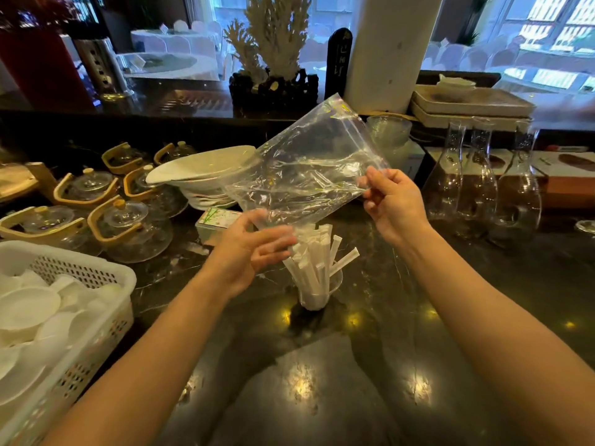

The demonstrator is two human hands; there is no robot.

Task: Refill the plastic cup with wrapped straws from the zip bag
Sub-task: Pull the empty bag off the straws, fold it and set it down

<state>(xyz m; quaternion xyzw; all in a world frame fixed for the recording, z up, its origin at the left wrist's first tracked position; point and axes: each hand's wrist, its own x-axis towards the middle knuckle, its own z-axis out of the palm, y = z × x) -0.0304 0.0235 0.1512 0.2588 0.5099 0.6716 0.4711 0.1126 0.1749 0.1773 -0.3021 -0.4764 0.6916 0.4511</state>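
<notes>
Zip bag (pixel 309 169) tilts down, right hand (pixel 391 201) pinching one corner, left hand (pixel 254 252) gripping its mouth; keep that mouth over the plastic cup (pixel 335 286) beneath.

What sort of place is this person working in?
Most likely a restaurant's service counter: glass teapots, a stack of white plates and glass carafes stand on it, and round cloth-covered dining tables show behind.

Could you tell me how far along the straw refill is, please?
Mostly done: the plastic cup is packed with wrapped straws. In hand: the left hand and right hand hold the zip bag, seemingly empty, above it. Left: probably only putting the bag away.
</notes>
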